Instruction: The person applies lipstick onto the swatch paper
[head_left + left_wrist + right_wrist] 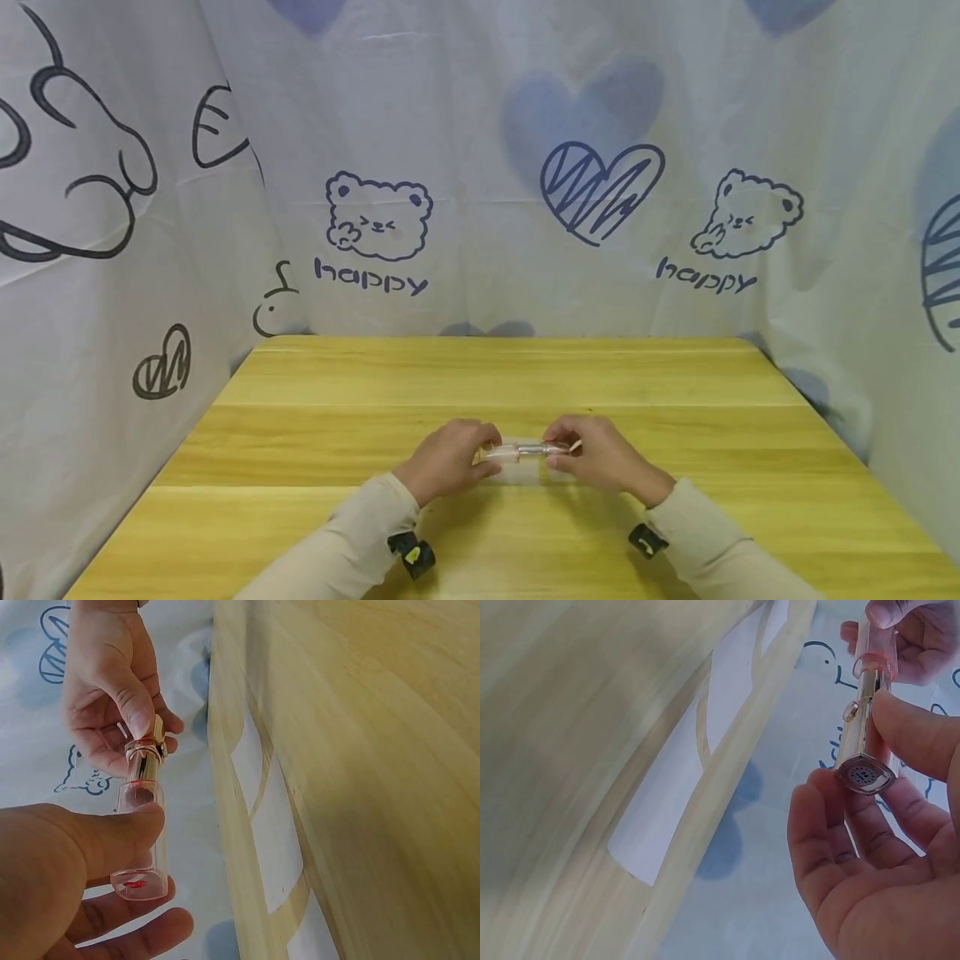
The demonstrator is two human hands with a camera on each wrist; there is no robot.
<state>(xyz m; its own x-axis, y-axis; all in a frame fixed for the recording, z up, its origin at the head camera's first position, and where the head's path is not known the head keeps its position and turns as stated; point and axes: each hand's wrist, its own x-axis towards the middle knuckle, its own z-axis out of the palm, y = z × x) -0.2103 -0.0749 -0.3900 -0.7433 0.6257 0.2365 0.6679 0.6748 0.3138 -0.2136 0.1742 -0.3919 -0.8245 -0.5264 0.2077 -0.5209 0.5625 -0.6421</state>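
Note:
Over the middle of the table, a lipstick (531, 449) lies level between both hands. My left hand (453, 454) pinches its clear pinkish cap (141, 885), which has a red mark near the end, between thumb and fingers. At the other end, my right hand (603, 454) holds the shiny base (860, 742) with thumb and fingertips. A gold collar (144, 763) shows where cap and base meet, and part of it seems to sit inside the cap. A small round gold charm (850, 711) is at the base's side. How far the cap covers the collar is hard to tell.
Below the hands, a whitish sheet (517, 475) lies on the yellow wooden table (315, 454). In the wrist views it appears as several white pieces. A pale curtain (480, 158) with hearts and bear drawings surrounds the table's back and sides.

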